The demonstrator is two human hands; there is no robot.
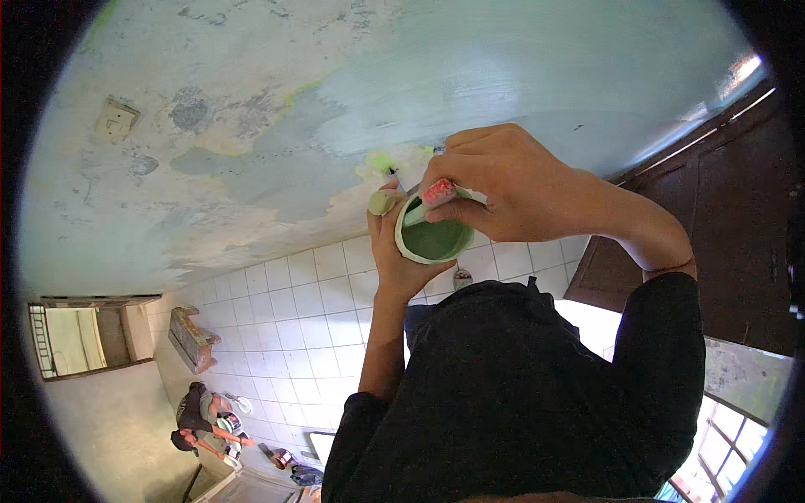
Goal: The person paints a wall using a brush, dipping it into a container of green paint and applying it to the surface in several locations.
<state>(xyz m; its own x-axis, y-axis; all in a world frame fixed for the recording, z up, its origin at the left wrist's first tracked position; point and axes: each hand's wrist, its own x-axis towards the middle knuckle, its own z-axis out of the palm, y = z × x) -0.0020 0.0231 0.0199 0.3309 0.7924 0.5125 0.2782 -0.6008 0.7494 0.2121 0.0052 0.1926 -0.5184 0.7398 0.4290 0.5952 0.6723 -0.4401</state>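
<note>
My left hand (397,260) is wrapped round a pot (402,245) with a pale rim, and green paint (436,240) shows inside it. Beside the thumb is a round, pale green knob-like end (381,202); what it belongs to is unclear. My right hand (503,180) is closed over the pot's far rim, gripping what looks like a paintbrush with a red handle end (439,192). Its bristles are hidden. Just beyond the pot rises the wall (436,92), patched with pale blue-green paint and bare whitish areas; a bright yellow-green spot (381,161) lies near my hands.
White tiles (285,323) cover the floor below. A wooden bench (193,339) stands at the left. Farther off at lower left, another person (194,417) bends over a white bucket (228,422). A dark brown door (704,218) is at right, and a socket (117,119) sits on the wall.
</note>
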